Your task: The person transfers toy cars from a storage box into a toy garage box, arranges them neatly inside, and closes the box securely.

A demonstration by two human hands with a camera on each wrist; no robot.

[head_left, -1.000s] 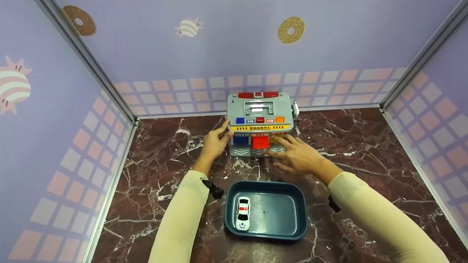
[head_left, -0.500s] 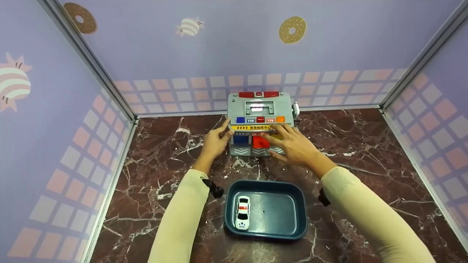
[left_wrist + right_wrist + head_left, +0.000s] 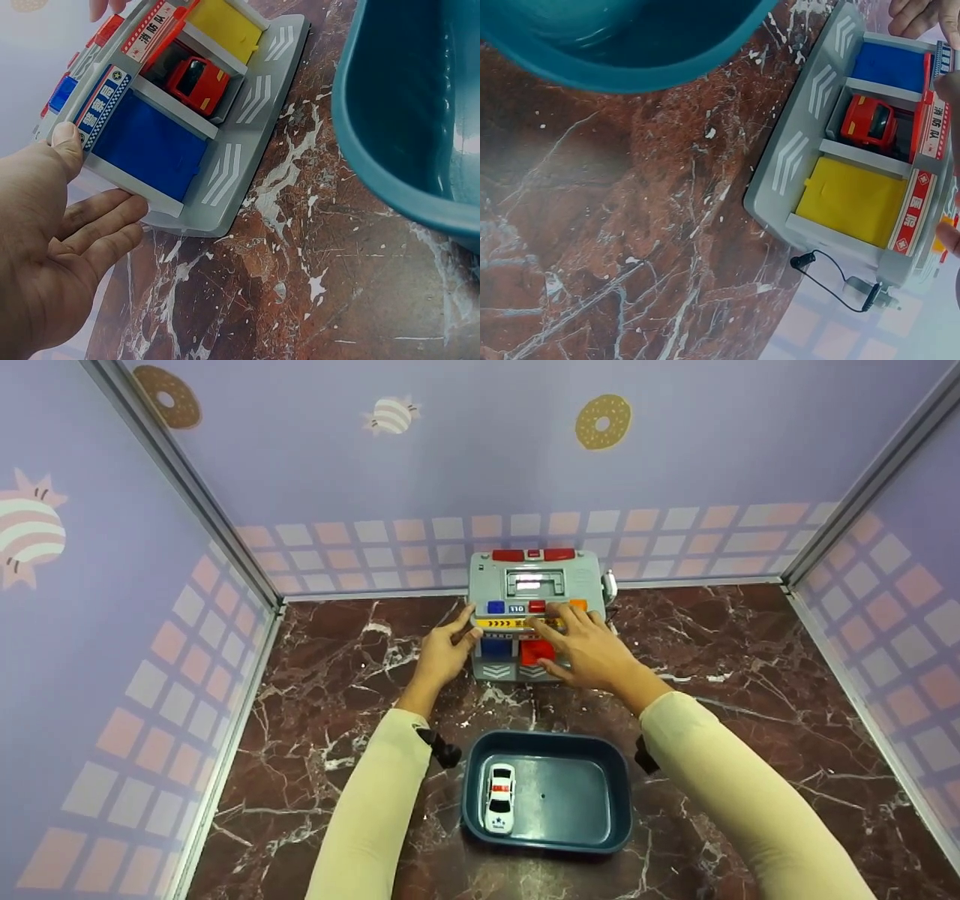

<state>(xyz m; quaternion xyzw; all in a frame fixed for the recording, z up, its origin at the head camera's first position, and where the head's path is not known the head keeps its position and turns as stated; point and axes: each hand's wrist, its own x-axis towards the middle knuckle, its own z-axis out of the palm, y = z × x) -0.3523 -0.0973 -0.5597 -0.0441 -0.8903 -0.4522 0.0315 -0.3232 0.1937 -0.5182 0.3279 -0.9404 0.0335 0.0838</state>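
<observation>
A grey toy station [image 3: 536,582] stands against the back wall. Its blue door [image 3: 150,142] and yellow door [image 3: 851,196] are down; a red car [image 3: 199,84] shows in the middle bay under a raised red door. My left hand [image 3: 442,656] rests at the station's left front corner, thumb on the front and other fingers loosely extended along the side. Over the right part of the front, my right hand [image 3: 592,654] has its fingers spread, with fingertips by the red button [image 3: 537,606]; whether they press it I cannot tell.
A dark teal tray [image 3: 622,795] lies in front of the station, with a white toy car [image 3: 500,799] at its left side. On the station's right side hangs a black cord [image 3: 832,279]. Patterned walls enclose the marbled surface [image 3: 337,682] behind and on both sides.
My right hand has moved up and left, from the front of the right bay to the row of buttons. My left hand has stayed at the corner.
</observation>
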